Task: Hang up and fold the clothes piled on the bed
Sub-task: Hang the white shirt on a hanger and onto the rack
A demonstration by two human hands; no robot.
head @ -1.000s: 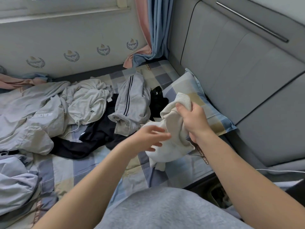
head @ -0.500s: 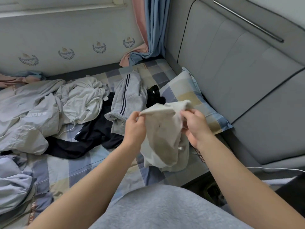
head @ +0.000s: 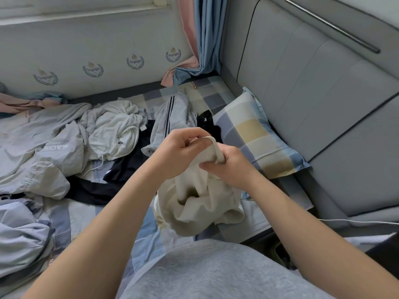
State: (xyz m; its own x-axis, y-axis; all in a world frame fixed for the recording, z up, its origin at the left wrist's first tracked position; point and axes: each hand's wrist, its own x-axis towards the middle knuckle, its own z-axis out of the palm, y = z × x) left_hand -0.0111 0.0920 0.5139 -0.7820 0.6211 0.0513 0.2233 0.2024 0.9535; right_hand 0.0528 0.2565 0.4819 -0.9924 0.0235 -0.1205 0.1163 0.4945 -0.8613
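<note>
A cream-white garment (head: 200,199) hangs bunched in front of me above the checked bed sheet (head: 71,216). My left hand (head: 181,152) and my right hand (head: 228,167) both grip its upper hem, close together, fingers curled into the cloth. Behind lie the piled clothes: a grey striped garment (head: 170,117), a black garment (head: 121,173), a white crumpled top (head: 114,130), a light grey jacket with lettering (head: 41,152) and a pale blue garment (head: 19,231) at the near left.
A checked pillow (head: 257,134) leans against the grey padded headboard (head: 323,100) on the right. Pink and blue curtains (head: 198,39) hang in the far corner. A white cable (head: 345,221) runs along the bed's right edge. My grey-clad lap (head: 216,272) fills the bottom.
My left hand took hold of the garment's edge, then both hands drew close together at the hem. The cloth now hangs lower in a bunch.
</note>
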